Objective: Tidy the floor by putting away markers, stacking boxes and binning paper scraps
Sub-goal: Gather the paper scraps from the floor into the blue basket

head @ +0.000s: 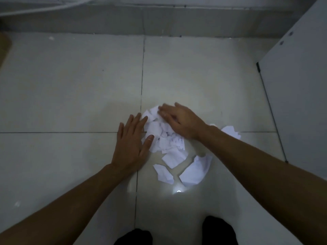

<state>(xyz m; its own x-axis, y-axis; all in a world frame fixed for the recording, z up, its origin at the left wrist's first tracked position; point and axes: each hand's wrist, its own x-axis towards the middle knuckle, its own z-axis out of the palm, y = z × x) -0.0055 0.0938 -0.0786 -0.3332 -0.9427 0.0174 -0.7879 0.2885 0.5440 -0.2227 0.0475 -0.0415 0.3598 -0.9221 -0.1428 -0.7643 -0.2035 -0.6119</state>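
A heap of torn white paper scraps (163, 137) lies on the tiled floor in the middle of the view. My left hand (131, 144) lies flat with straight fingers against the heap's left side. From the right, my right hand (178, 120) rests on top of the heap, fingers spread and slightly blurred. Larger loose scraps lie nearer to me: one (163, 173), another (194, 171), and one (231, 130) behind my right forearm. No markers or boxes are in sight.
A white cabinet panel (297, 96) stands at the right. A low ledge along the wall (141, 22) runs across the back. A brown cardboard edge (4, 48) shows at the far left. My dark shoes (219, 230) are at the bottom.
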